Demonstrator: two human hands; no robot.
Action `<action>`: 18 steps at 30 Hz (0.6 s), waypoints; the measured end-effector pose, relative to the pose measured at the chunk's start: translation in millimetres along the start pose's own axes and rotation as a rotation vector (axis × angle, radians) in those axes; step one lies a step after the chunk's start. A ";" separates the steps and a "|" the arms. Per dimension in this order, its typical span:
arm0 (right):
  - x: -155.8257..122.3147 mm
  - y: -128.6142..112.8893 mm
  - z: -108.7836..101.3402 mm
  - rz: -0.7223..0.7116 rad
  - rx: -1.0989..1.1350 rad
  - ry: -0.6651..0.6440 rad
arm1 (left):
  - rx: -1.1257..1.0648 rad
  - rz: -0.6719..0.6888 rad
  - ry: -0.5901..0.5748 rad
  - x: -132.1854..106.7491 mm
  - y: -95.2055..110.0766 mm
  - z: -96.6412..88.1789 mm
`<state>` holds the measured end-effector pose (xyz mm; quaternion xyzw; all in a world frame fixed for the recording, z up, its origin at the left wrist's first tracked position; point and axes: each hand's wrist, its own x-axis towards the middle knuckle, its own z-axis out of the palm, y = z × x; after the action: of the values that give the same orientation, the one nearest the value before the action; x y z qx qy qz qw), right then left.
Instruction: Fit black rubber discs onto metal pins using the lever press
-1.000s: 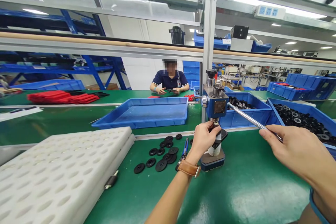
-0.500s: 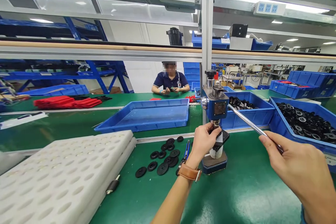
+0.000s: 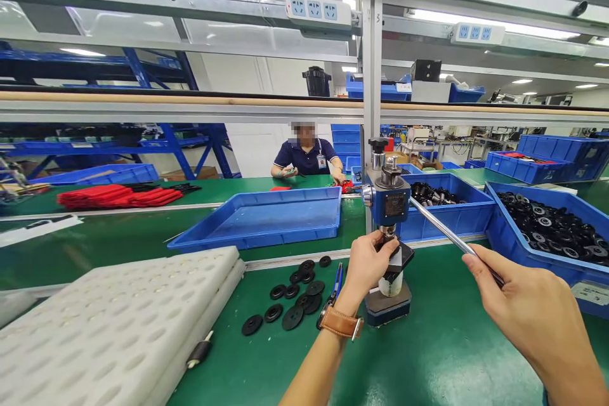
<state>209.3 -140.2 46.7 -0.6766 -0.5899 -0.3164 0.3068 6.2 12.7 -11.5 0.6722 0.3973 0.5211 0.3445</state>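
A small blue hand-lever press (image 3: 394, 204) stands on the green bench in front of me. My left hand (image 3: 367, 266), with a brown watch strap at the wrist, is closed at the press's ram, thumb and fingers pinching a small dark part that they mostly hide. Around the end of the steel lever (image 3: 440, 226) my right hand (image 3: 528, 298) is wrapped, the lever sloping down toward me. Beneath the left fingertips sit a black plate and a whitish cylinder (image 3: 391, 284) on the press base. Blue-handled pliers (image 3: 338, 279) lie left of the press, beside several black discs (image 3: 292, 317).
A white foam tray with round pockets (image 3: 118, 304) fills the left, a dark roller (image 3: 200, 350) by its edge. Behind are a shallow blue tray (image 3: 285, 206) and blue bins (image 3: 533, 254) of black parts. A co-worker (image 3: 307, 155) sits opposite, near red pieces.
The view has tilted up slightly, so everything sits lower. Both my hands keep their hold on part and lever. The co-worker's hands have moved apart, one reaching to the red pieces.
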 end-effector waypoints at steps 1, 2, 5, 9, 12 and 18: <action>-1.5 -1.2 1.0 -0.010 0.004 0.016 | -0.006 -0.007 -0.001 -0.2 0.5 0.0; -3.1 -2.4 2.2 -0.014 0.007 0.031 | -0.014 -0.014 -0.002 -0.4 1.0 0.0; -9.8 -5.4 8.2 0.011 0.036 0.088 | -0.034 -0.028 -0.006 -0.7 2.7 0.2; -17.4 -5.0 17.6 0.055 0.122 0.097 | -0.024 -0.041 -0.007 -1.5 4.6 -0.1; -16.3 -0.7 18.4 0.038 0.136 0.012 | -0.015 -0.043 -0.010 -2.2 5.4 -0.3; -17.1 -4.9 18.6 0.073 0.104 0.062 | -0.010 -0.056 -0.006 -2.8 7.4 -1.0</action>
<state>203.9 -135.4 21.9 -0.6708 -0.5704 -0.2949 0.3711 6.2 6.9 -6.0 0.6608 0.4120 0.5112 0.3636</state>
